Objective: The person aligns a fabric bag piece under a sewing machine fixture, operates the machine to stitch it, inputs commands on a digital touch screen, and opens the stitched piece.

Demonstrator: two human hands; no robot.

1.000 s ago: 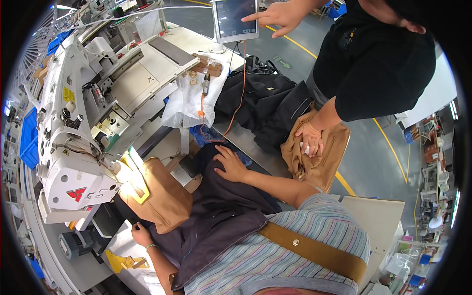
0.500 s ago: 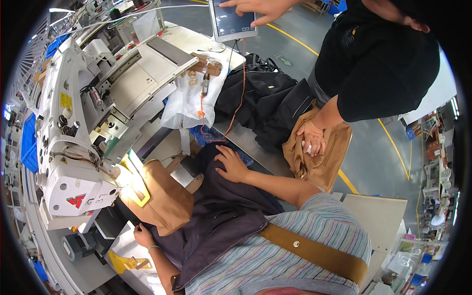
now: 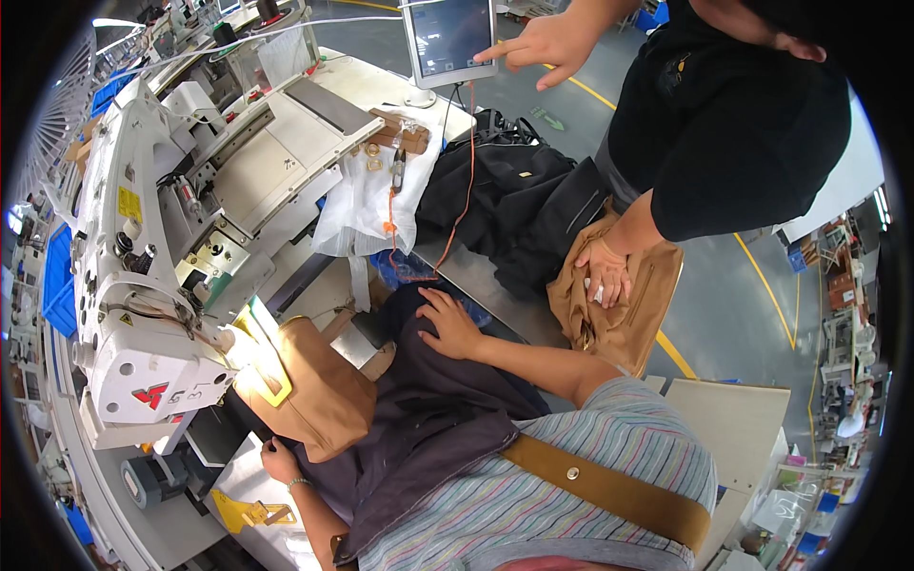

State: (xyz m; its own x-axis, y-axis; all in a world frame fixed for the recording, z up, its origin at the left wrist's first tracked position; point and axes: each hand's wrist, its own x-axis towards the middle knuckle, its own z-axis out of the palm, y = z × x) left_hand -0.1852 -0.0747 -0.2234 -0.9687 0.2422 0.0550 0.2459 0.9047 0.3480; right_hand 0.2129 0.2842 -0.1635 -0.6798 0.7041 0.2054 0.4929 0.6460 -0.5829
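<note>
My right hand [image 3: 451, 324] lies with fingers spread on the dark apron [image 3: 419, 409] over my lap, holding nothing. Down at the lower left, my left hand [image 3: 279, 461] is beside the apron's edge, below a tan fabric bag [image 3: 324, 385]; its fingers are mostly hidden, so its grip cannot be made out. The bag sits under the lit head of a white sewing machine [image 3: 148, 371], with a yellow frame [image 3: 271, 366] against its top side. Neither hand touches the bag's visible front.
A co-worker in black stands at the right, one hand [image 3: 606, 271] on another tan bag [image 3: 628, 314], the other [image 3: 543, 48] pointing at a tablet screen [image 3: 450, 43]. Black bags [image 3: 514, 190] lie between us. A yellow template [image 3: 248, 512] is at the lower left.
The co-worker's pointing hand has moved right and down across the screen, to its lower right edge. My hands and the tan bag under the machine have stayed almost the same.
</note>
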